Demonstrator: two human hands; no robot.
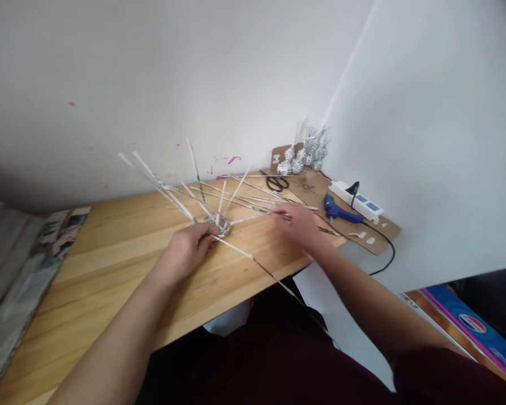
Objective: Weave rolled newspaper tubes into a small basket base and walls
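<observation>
A small woven base of rolled newspaper (221,224) sits on the wooden table, with several paper sticks fanning up and outward from it. My left hand (190,247) pinches its near left edge. From there a long paper stick (236,248) runs toward my body and past the table's front edge. To the right, the fingers of my right hand (293,225) are closed on another paper stick (251,217) that reaches back to the weave. Loose rolled paper sticks (253,197) lie on the table behind.
Black scissors (277,182) lie by the wall. A blue glue gun (341,211) and a white power strip (358,199) rest on a cardboard sheet (307,188) at the right. Several silvery woven pieces (297,161) stand in the corner. Newspapers (14,326) cover the table's left end.
</observation>
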